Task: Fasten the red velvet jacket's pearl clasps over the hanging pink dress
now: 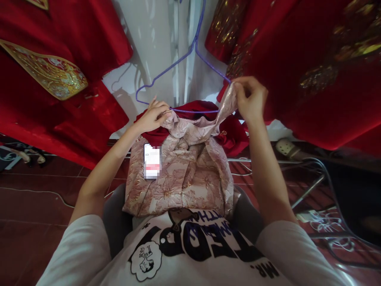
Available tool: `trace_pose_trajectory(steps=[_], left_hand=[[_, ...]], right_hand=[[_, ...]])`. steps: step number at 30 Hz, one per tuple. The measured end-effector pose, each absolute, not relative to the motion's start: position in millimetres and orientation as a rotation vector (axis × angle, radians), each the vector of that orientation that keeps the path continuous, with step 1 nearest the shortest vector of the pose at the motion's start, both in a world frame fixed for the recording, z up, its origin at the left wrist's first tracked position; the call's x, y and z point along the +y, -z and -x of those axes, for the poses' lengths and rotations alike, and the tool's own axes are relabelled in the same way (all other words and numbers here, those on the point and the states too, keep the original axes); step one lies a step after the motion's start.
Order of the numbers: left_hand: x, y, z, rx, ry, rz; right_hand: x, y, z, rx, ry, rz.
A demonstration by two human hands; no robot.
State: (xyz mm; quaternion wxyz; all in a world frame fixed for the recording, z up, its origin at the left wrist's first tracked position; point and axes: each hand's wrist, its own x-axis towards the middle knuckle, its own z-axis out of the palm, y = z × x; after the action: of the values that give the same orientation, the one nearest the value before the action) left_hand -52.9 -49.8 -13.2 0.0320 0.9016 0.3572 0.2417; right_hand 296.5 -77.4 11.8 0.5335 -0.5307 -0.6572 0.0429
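A pink brocade garment [178, 178] with a metallic floral pattern lies across the lap. Its upper edge is lifted towards a purple hanger [175, 64]. My right hand [252, 97] pinches a strip of the garment against the right end of the hanger. By the hanger's bottom bar, my left hand [155, 115] is closed on the gathered upper edge of the same cloth. The hanger's left end is bare. A phone [151, 161] with a lit, partly blurred screen rests on the garment. Dark red cloth [196, 106] lies behind the pink cloth.
Red garments with gold decoration hang at the left [104, 35] and right [285, 79]. A dark chair [354, 190] stands at the right, with white cables [330, 222] near its legs. A pale clog [284, 147] is at the right. Dark shoes [34, 157] are at far left.
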Motion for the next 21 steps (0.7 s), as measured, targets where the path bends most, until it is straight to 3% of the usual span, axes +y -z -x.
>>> trace_pose_trajectory(steps=[3,9,21], left_hand=[[-44.2,11.9,60.5,1.034,-0.92,-2.712],[-11.9,18.5,114.3,1.22,-1.64,-2.159],[14.2,45.1,136.4,1.362,-1.709,-1.507]], right_hand=[[-62.0,6.3,-301.9,-1.57,0.002,1.24],[-48.9,14.7,-311.7,-1.592,0.011,1.205],[-57.7,-2.2,-309.4,-1.552,-0.011,1.266]])
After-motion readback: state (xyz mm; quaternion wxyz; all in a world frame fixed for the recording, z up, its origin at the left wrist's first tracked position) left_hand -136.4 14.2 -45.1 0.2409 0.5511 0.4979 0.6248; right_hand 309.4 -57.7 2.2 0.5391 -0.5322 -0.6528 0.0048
